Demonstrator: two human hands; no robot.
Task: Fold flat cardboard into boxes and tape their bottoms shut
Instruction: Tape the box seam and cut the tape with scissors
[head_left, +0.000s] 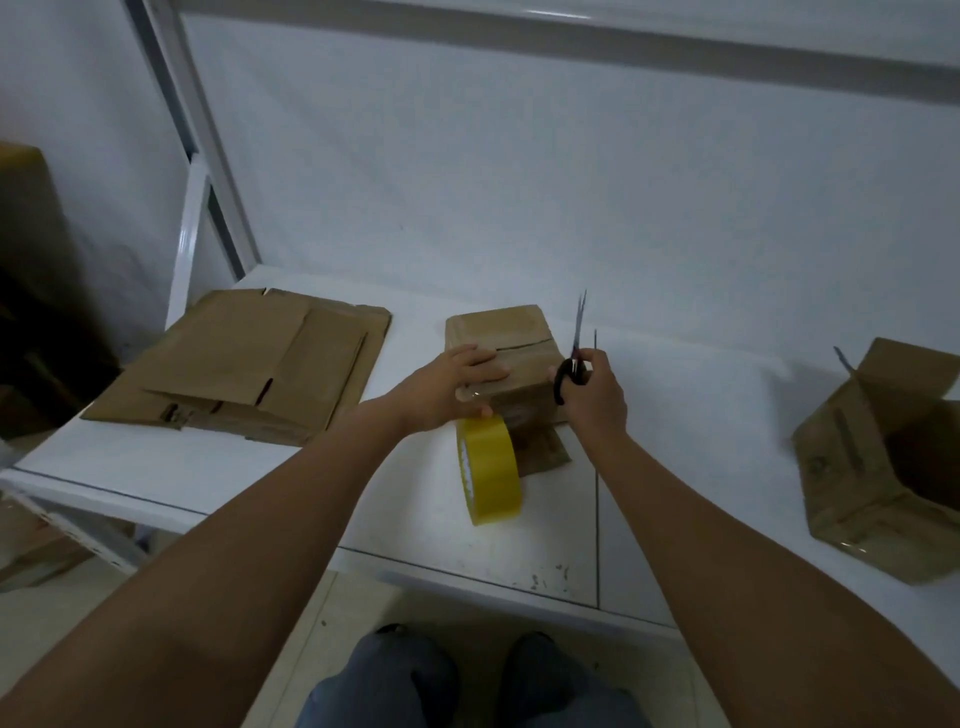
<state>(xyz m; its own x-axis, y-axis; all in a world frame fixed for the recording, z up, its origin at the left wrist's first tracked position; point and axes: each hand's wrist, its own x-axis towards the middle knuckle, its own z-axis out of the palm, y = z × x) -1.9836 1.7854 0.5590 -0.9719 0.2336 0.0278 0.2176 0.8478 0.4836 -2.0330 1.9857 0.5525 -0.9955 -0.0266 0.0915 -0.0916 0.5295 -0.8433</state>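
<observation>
I am seeing the white table (270, 483) carrying flat cardboard (244, 364) at ten o'clock. The box (511, 358) is sitting centre; my left hand (447, 387) is pressing it flat-fingered, yellow tape roll (488, 470) just beneath. My right hand (592, 395) is gripping scissors (574, 358) at its three o'clock.

Setting: a plain packing or dispatch workroom.
Work surface: a white laminate table (218, 483) set against a bare white wall (519, 182).
Framing: a white metal rack upright (187, 234) rising at the table's left end.
Stock: a stack of flat brown cardboard blanks (244, 364) at left; an assembled brown cardboard box lying open on its side (878, 462) at right.
Supplies: a yellow roll of packing tape (491, 467); black-handled steel scissors (574, 358).
</observation>
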